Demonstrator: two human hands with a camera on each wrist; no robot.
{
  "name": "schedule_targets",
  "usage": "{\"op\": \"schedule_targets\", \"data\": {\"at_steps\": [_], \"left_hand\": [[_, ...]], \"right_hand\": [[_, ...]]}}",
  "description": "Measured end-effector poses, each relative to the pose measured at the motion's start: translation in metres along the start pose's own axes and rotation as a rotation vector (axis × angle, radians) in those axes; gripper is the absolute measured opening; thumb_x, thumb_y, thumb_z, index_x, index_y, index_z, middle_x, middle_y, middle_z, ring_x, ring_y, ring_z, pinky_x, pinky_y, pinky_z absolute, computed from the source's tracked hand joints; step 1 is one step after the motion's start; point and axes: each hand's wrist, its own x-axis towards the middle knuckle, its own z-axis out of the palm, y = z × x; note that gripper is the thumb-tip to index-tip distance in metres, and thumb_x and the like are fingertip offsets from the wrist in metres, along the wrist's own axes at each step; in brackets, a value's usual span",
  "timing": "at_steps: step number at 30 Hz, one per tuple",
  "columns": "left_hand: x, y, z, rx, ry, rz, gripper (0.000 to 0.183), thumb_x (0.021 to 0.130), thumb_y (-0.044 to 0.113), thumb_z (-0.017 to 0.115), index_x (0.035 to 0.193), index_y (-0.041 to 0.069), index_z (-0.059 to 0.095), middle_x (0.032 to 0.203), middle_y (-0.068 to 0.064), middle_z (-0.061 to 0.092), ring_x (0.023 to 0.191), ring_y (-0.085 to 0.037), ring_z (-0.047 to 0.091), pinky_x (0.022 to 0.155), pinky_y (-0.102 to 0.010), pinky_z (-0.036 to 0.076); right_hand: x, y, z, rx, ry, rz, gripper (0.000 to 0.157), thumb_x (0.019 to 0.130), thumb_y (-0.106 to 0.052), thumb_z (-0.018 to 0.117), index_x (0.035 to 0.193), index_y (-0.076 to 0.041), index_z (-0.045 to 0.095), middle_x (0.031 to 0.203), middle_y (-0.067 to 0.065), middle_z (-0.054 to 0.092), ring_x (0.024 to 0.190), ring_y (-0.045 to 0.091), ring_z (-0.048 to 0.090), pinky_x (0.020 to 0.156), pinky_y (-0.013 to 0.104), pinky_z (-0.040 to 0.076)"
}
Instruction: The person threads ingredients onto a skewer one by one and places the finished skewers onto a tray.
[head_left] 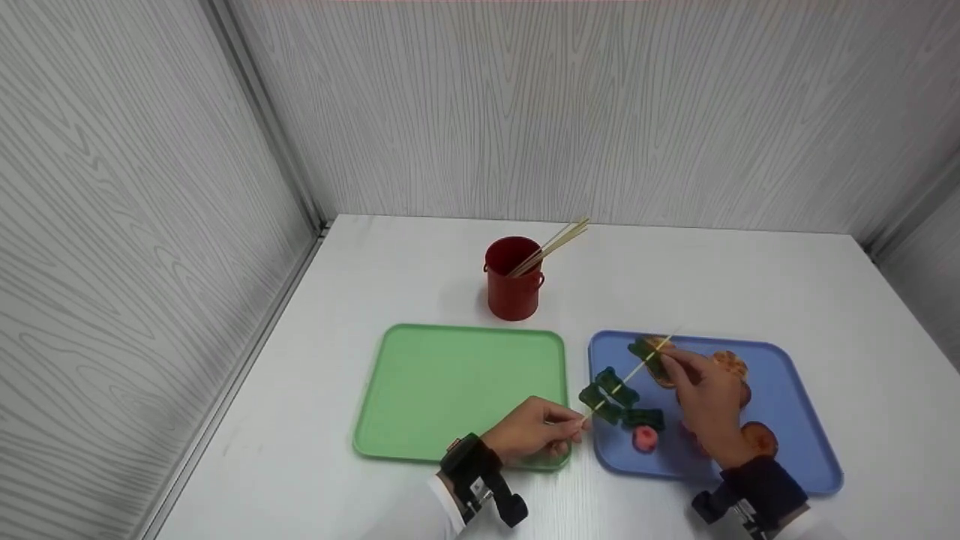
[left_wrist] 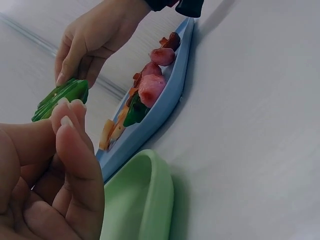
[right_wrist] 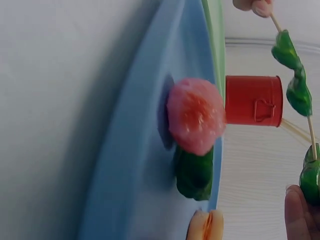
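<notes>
My left hand (head_left: 534, 431) pinches the lower end of a thin wooden skewer (head_left: 636, 369), which slants up to the right. Two green pepper-like pieces (head_left: 600, 403) sit threaded on it near that hand. Further up, my right hand (head_left: 709, 401) pinches a third green piece (head_left: 651, 358), through which the skewer passes; the tip sticks out beyond. In the right wrist view, bare skewer shows between this third piece (right_wrist: 311, 180) and the two lower pieces (right_wrist: 299, 92). The skewer is hidden behind the fingers in the left wrist view.
Below the skewer lies a blue tray (head_left: 806, 450) with a loose green piece (head_left: 645, 418), a pink piece (head_left: 645, 439) and several brownish round pieces (head_left: 760, 439). A green tray (head_left: 465, 390) is at left. Behind stands a red bucket (head_left: 513, 296) holding several skewers (head_left: 555, 244).
</notes>
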Motion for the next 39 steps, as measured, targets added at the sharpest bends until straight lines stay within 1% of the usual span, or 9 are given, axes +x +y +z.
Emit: {"op": "schedule_targets", "data": {"at_steps": [4,8,11,17,24,29,32,36,39], "left_hand": [[0.000,0.001,0.000,-0.005,-0.011,0.010,0.023,0.096,0.006,0.060,0.112,-0.009,0.068,0.079,-0.006,0.063,0.059,-0.004,0.053,0.052,-0.015,0.044],[0.000,0.001,0.000,-0.005,-0.005,0.012,0.023,0.096,0.007,0.060,0.112,-0.008,0.068,0.078,-0.007,0.062,0.058,-0.005,0.052,0.051,-0.015,0.043],[0.000,0.001,0.001,-0.012,0.005,0.007,0.023,0.096,0.006,0.059,0.112,-0.008,0.068,0.078,-0.007,0.061,0.057,-0.005,0.051,0.050,-0.015,0.043],[0.000,0.000,0.001,-0.021,0.018,-0.004,0.022,0.096,0.006,0.060,0.111,-0.007,0.069,0.077,-0.007,0.062,0.056,-0.006,0.051,0.050,-0.015,0.043],[0.000,-0.002,0.000,-0.024,0.005,0.031,0.023,0.097,0.005,0.058,0.112,-0.009,0.068,0.078,-0.008,0.061,0.058,-0.006,0.052,0.052,-0.017,0.043],[0.001,-0.003,0.000,-0.006,0.037,0.020,0.022,0.097,0.007,0.059,0.110,-0.007,0.069,0.078,-0.007,0.062,0.057,-0.005,0.052,0.051,-0.015,0.043],[0.001,-0.003,-0.001,-0.012,0.057,0.010,0.023,0.097,0.008,0.060,0.111,-0.007,0.069,0.079,-0.006,0.063,0.058,-0.004,0.053,0.051,-0.014,0.044],[0.000,-0.003,-0.001,-0.027,0.072,0.008,0.024,0.097,0.009,0.060,0.112,-0.007,0.069,0.079,-0.005,0.065,0.059,-0.004,0.054,0.051,-0.014,0.044],[0.001,-0.004,-0.002,-0.021,0.085,0.019,0.023,0.096,0.008,0.060,0.110,-0.007,0.069,0.079,-0.004,0.066,0.060,-0.004,0.055,0.051,-0.014,0.044]], "right_hand": [[-0.003,-0.003,0.004,0.046,-0.013,-0.024,0.014,0.086,0.002,0.072,0.099,-0.001,0.075,0.085,0.008,0.073,0.071,-0.002,0.060,0.064,0.006,0.046],[-0.006,-0.008,0.008,0.074,-0.029,-0.044,0.014,0.086,0.001,0.071,0.100,-0.001,0.075,0.084,0.006,0.073,0.070,0.002,0.062,0.065,0.007,0.048],[-0.009,-0.011,0.011,0.082,-0.035,-0.064,0.014,0.087,0.001,0.071,0.099,-0.003,0.075,0.084,0.005,0.072,0.070,0.004,0.063,0.065,0.008,0.049],[-0.011,-0.012,0.014,0.086,-0.012,-0.108,0.014,0.086,0.004,0.071,0.098,-0.002,0.075,0.082,0.006,0.072,0.070,0.003,0.062,0.064,0.008,0.049],[-0.013,-0.012,0.015,0.081,-0.035,-0.120,0.015,0.086,0.003,0.071,0.099,-0.004,0.075,0.083,0.007,0.072,0.070,0.002,0.062,0.063,0.009,0.047],[-0.012,-0.012,0.014,0.065,-0.050,-0.081,0.012,0.088,0.002,0.069,0.098,-0.002,0.074,0.080,0.005,0.071,0.067,0.002,0.060,0.061,0.009,0.046],[-0.011,-0.013,0.012,0.049,-0.083,0.002,0.011,0.094,-0.004,0.064,0.099,0.000,0.073,0.078,0.004,0.068,0.066,0.004,0.057,0.060,0.010,0.044],[-0.008,-0.010,0.009,0.039,-0.147,0.106,0.019,0.099,-0.012,0.058,0.103,0.000,0.072,0.079,0.004,0.069,0.069,0.009,0.061,0.062,0.009,0.044],[-0.006,-0.006,0.007,0.031,-0.184,0.121,0.019,0.099,-0.013,0.058,0.104,0.000,0.072,0.081,0.005,0.071,0.072,0.014,0.067,0.065,0.007,0.047]]}}
